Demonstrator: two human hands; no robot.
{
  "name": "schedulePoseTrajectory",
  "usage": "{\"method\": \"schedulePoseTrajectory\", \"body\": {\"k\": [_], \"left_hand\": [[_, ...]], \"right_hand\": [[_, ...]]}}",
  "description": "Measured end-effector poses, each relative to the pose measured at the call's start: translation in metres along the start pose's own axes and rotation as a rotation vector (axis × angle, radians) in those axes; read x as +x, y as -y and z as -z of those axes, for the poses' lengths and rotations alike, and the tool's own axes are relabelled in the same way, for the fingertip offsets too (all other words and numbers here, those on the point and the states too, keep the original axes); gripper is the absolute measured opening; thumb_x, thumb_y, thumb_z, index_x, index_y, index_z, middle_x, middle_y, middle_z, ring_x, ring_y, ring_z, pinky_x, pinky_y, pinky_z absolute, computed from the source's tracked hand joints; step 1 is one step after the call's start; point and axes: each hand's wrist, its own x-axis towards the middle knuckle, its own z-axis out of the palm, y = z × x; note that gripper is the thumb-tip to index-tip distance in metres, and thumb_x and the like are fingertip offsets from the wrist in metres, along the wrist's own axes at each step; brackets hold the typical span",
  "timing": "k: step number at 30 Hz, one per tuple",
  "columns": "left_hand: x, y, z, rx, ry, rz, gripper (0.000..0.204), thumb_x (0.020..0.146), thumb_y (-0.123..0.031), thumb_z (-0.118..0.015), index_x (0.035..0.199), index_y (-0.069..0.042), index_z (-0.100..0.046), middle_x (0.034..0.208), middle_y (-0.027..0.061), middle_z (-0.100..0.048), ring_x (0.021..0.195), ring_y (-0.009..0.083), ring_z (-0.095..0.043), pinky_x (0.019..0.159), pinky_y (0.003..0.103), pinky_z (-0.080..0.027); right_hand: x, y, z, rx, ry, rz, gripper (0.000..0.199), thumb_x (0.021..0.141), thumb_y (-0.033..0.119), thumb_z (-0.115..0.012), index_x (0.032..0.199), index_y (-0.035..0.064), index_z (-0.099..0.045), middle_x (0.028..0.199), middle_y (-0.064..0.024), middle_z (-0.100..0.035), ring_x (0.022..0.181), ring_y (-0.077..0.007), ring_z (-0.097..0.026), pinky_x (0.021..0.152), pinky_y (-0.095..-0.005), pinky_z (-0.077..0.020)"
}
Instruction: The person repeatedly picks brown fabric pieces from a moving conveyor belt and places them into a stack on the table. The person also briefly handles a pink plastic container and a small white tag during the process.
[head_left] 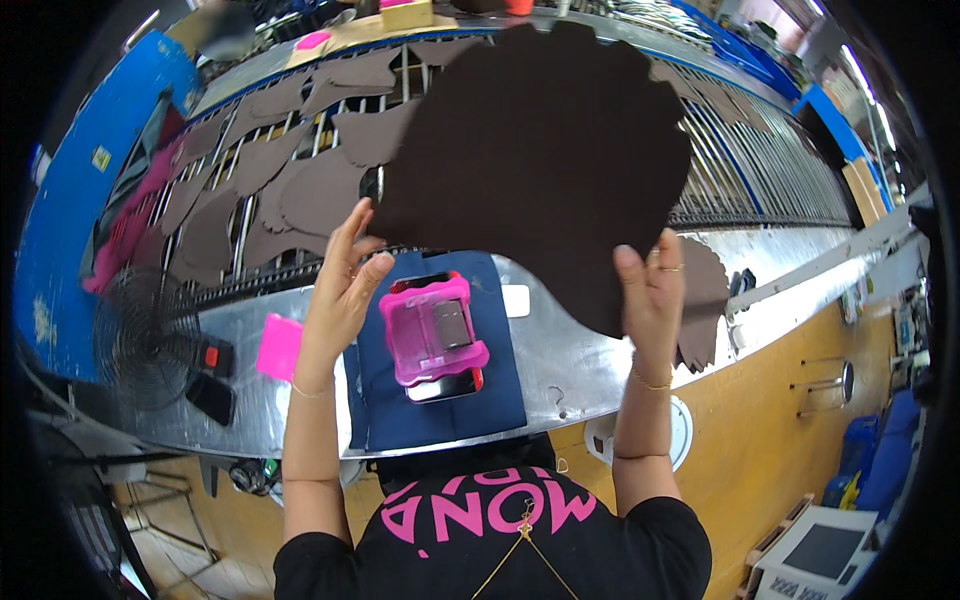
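In the head view, both hands hold up a large dark brown cut piece (pixel 540 160) with scalloped edges, raised in front of the camera above the metal worktable (pixel 560 360). The left hand (pixel 340 290) pinches its lower left edge, thumb against the fingers; the right hand (pixel 650 290) grips the lower right edge with fingers closed on it. Below lies a navy mat (pixel 440 400) with a pink stamping tool (pixel 435 335), and similar brown pieces (pixel 300 190) rest on the roller conveyor (pixel 760 170). To handle it well, I think the hands should keep the piece flat and taut, without creasing the edges.
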Motion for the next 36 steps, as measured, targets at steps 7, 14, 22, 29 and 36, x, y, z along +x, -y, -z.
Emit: {"method": "schedulePoseTrajectory", "body": {"k": [7, 14, 22, 29, 36], "left_hand": [[-0.036, -0.035, 0.102, -0.014, -0.281, 0.148, 0.019, 0.095, -0.019, -0.058, 0.095, 0.0, -0.061, 0.071, 0.0078, -0.064, 0.059, 0.0133, -0.065, 0.053, 0.021, -0.052], [-0.079, -0.035, 0.14, 0.205, -0.334, 0.206, 0.015, 0.092, -0.013, -0.062, 0.093, 0.002, -0.064, 0.067, 0.003, -0.061, 0.056, 0.0068, -0.057, 0.049, 0.019, -0.043], [-0.077, -0.019, 0.092, 0.233, -0.155, 0.429, 0.011, 0.086, -0.007, -0.065, 0.092, 0.003, -0.065, 0.061, -0.0002, -0.056, 0.051, 0.0049, -0.05, 0.045, 0.02, -0.037], [-0.03, -0.015, 0.028, 0.487, 0.197, 0.099, 0.012, 0.078, -0.011, -0.072, 0.085, -0.002, -0.07, 0.07, 0.0064, -0.056, 0.064, 0.0182, -0.055, 0.059, 0.031, -0.043], [0.0, -0.012, -0.044, 0.592, 0.507, -0.309, 0.011, 0.069, -0.013, -0.075, 0.077, -0.005, -0.072, 0.087, 0.0082, -0.05, 0.085, 0.0271, -0.048, 0.073, 0.037, -0.042]], "right_hand": [[-0.003, 0.002, -0.077, 0.069, 0.56, -0.057, 0.039, 0.087, 0.007, -0.065, 0.122, 0.0059, -0.049, 0.091, -0.0162, -0.068, 0.074, -0.0313, -0.066, 0.067, -0.0311, -0.0509], [0.002, 0.008, -0.11, 0.038, 0.577, 0.382, 0.037, 0.079, 0.001, -0.067, 0.114, 0.0111, -0.06, 0.09, -0.0115, -0.07, 0.071, -0.0268, -0.068, 0.062, -0.0327, -0.0525], [-0.005, -0.016, -0.06, -0.134, 0.655, 0.143, 0.029, 0.076, -0.005, -0.063, 0.102, 0.007, -0.066, 0.092, -0.0131, -0.069, 0.077, -0.0285, -0.068, 0.067, -0.0341, -0.053], [-0.064, -0.079, 0.015, -0.157, 0.432, -0.174, 0.016, 0.081, -0.001, -0.067, 0.097, 0.0011, -0.068, 0.085, -0.0089, -0.07, 0.071, -0.0195, -0.064, 0.068, -0.0265, -0.0487], [-0.083, -0.063, 0.101, -0.201, 0.226, -0.404, 0.009, 0.079, -0.002, -0.07, 0.086, -0.0065, -0.066, 0.07, -0.0077, -0.067, 0.065, -0.0091, -0.057, 0.061, -0.0256, -0.0463]]}}
